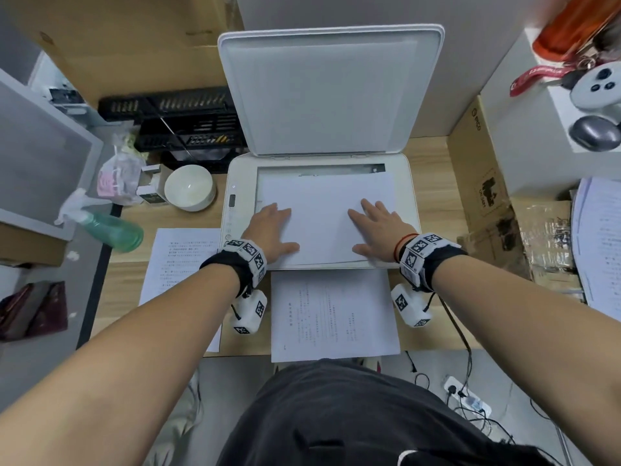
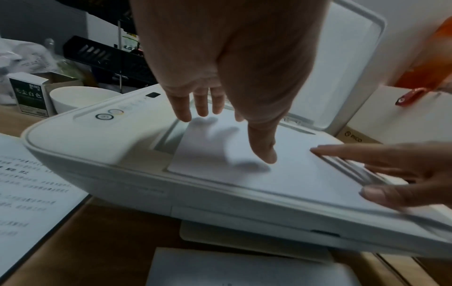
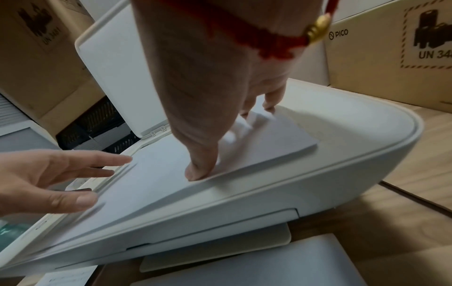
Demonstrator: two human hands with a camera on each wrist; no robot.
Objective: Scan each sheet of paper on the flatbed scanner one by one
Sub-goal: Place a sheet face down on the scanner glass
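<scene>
- Two hands lie flat on one white sheet [image 1: 327, 213] on the scanner [image 1: 235, 176] glass, blank side up. The scanner's lid [image 1: 329, 92] stands open behind it.
- Far left, a green spray bottle [image 1: 111, 230] lies on the desk [image 1: 433, 153], with a white bowl [image 1: 188, 190] just beside the scanner.
- A printed page [image 1: 178, 264] lies on the desk left of the scanner.
- The left hand [image 1: 272, 227] has straight, spread fingers and presses the sheet's left side. It grips nothing.
- Another printed page [image 1: 332, 314] lies in front of the scanner.
- The right hand [image 1: 376, 227] is spread flat too and presses the sheet's right side.
- Far right, a stack of papers [image 1: 601, 243] sits near a brown box [image 1: 477, 173].
</scene>
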